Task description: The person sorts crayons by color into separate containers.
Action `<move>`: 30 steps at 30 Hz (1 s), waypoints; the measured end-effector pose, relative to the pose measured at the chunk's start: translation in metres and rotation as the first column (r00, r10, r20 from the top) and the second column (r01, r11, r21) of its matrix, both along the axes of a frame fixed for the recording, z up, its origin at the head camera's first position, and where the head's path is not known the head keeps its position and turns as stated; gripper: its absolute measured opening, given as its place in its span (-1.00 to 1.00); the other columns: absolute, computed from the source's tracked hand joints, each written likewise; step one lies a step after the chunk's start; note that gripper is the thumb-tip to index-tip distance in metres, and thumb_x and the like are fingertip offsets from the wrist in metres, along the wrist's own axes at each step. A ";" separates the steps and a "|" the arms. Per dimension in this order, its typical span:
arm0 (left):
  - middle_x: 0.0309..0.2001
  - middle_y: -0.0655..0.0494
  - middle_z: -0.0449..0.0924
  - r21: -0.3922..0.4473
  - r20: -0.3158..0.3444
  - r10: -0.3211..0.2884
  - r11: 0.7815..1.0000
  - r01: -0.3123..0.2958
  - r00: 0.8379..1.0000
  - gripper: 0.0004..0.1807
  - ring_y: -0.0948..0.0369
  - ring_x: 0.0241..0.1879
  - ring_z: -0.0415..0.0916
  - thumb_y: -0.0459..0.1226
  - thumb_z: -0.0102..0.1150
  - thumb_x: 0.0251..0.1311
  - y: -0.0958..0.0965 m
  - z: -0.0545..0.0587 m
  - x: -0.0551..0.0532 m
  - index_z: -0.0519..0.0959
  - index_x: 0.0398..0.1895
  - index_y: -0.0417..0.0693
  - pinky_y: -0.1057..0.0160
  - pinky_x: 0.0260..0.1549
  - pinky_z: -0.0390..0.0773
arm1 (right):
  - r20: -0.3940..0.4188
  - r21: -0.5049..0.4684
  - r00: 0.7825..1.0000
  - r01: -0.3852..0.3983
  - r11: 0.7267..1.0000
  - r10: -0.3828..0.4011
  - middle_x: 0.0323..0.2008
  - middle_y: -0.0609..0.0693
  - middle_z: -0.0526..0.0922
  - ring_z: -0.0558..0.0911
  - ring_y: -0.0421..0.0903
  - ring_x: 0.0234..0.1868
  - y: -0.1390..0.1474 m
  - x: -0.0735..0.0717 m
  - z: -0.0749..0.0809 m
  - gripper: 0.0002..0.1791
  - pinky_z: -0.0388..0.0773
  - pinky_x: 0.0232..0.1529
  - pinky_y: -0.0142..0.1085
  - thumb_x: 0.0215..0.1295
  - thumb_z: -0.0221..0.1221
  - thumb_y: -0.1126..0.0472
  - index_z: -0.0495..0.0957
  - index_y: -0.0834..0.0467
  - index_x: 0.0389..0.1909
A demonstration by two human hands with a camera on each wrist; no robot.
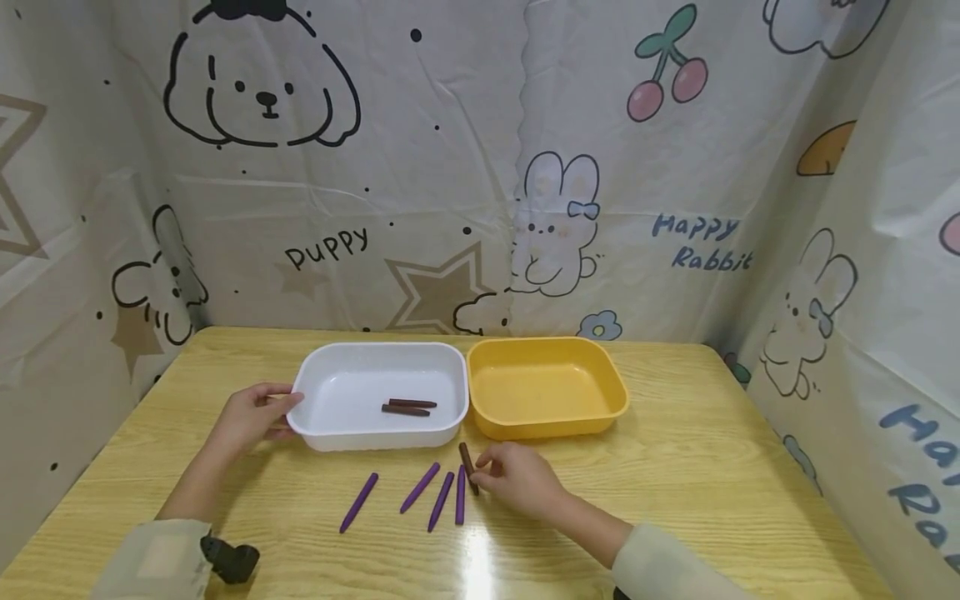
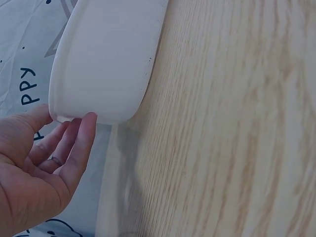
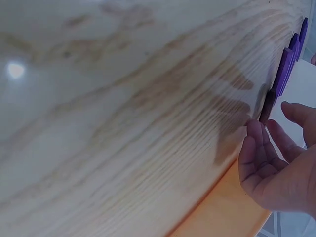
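Note:
My left hand (image 1: 255,414) holds the left end of a white plastic tray (image 1: 375,442); in the left wrist view the thumb is at the rim and the fingers touch the outer wall. Two brown crayons (image 1: 408,407) lie inside that tray. My right hand (image 1: 522,481) is at a third brown crayon (image 1: 467,462) on the table, fingers bent beside it. In the right wrist view the thumb stands apart from this brown crayon (image 3: 267,107), which shows no firm pinch. Several purple crayons (image 1: 441,502) lie to its left.
A yellow plastic tray (image 1: 547,427) stands against the white tray's right side, with no crayons in it. Both are toward the back of the wooden table (image 1: 675,475). Printed cloth (image 1: 450,167) hangs behind and along both sides.

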State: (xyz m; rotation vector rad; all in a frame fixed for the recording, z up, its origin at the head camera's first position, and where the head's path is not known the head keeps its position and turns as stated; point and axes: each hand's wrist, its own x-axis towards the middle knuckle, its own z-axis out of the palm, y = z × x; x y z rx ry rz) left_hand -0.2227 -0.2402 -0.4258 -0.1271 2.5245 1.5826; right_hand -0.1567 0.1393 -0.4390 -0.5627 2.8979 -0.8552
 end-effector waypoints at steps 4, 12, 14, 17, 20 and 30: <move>-0.13 -0.20 0.57 0.003 -0.006 -0.002 1.000 0.002 1.000 -0.31 0.30 -0.36 0.62 -0.01 0.08 0.26 0.000 0.001 0.001 0.27 0.22 -0.42 0.25 -0.32 0.67 | -0.020 0.018 1.000 0.013 1.000 -0.013 -0.60 -0.19 0.51 0.37 -0.33 -0.59 -0.003 -0.002 -0.003 -0.79 0.31 -0.57 -0.47 0.14 0.26 0.04 0.65 0.09 -0.30; -0.18 -0.13 0.58 0.010 -0.005 0.005 1.000 -0.005 1.000 -0.31 0.31 -0.37 0.62 -0.01 0.09 0.25 0.000 -0.001 0.001 0.28 0.22 -0.40 0.25 -0.32 0.67 | -0.004 0.063 0.999 0.049 0.997 -0.049 -0.56 -0.19 0.47 0.36 -0.31 -0.56 -0.007 -0.006 -0.005 -0.77 0.30 -0.58 -0.46 0.12 0.27 0.01 0.66 0.07 -0.31; -0.19 -0.11 0.59 0.011 -0.003 0.007 1.000 -0.007 1.000 -0.31 0.31 -0.37 0.62 -0.01 0.09 0.25 0.000 -0.002 0.001 0.28 0.22 -0.40 0.26 -0.33 0.67 | -0.004 0.069 0.999 0.048 0.996 -0.047 -0.57 -0.17 0.47 0.36 -0.30 -0.57 -0.008 -0.006 -0.004 -0.79 0.30 -0.59 -0.45 0.12 0.26 0.03 0.66 0.08 -0.31; -0.20 -0.10 0.58 0.008 0.000 0.009 1.000 -0.009 1.000 -0.31 0.32 -0.38 0.61 -0.01 0.09 0.25 -0.001 -0.001 0.001 0.28 0.22 -0.40 0.26 -0.33 0.67 | -0.007 0.079 0.999 0.044 0.996 -0.043 -0.59 -0.17 0.46 0.35 -0.29 -0.59 -0.009 -0.006 -0.002 -0.82 0.29 -0.61 -0.44 0.13 0.24 0.07 0.66 0.08 -0.32; -0.19 -0.10 0.58 0.000 -0.002 0.011 1.000 -0.011 1.000 -0.31 0.32 -0.38 0.61 -0.01 0.09 0.25 0.000 -0.001 0.001 0.28 0.23 -0.40 0.26 -0.32 0.67 | 0.000 0.085 0.999 0.045 0.995 -0.045 -0.62 -0.19 0.48 0.35 -0.29 -0.62 -0.010 -0.006 -0.001 -0.81 0.28 -0.64 -0.44 0.14 0.23 0.07 0.66 0.09 -0.32; -0.12 -0.22 0.56 -0.013 -0.004 0.006 1.000 -0.006 1.000 -0.30 0.29 -0.36 0.62 0.00 0.09 0.25 0.001 0.001 0.001 0.27 0.23 -0.39 0.22 -0.30 0.67 | 0.014 0.082 0.998 0.060 0.995 -0.062 -0.67 -0.17 0.42 0.32 -0.28 -0.65 -0.011 -0.008 -0.002 -0.88 0.26 -0.68 -0.44 0.12 0.24 0.16 0.66 0.12 -0.37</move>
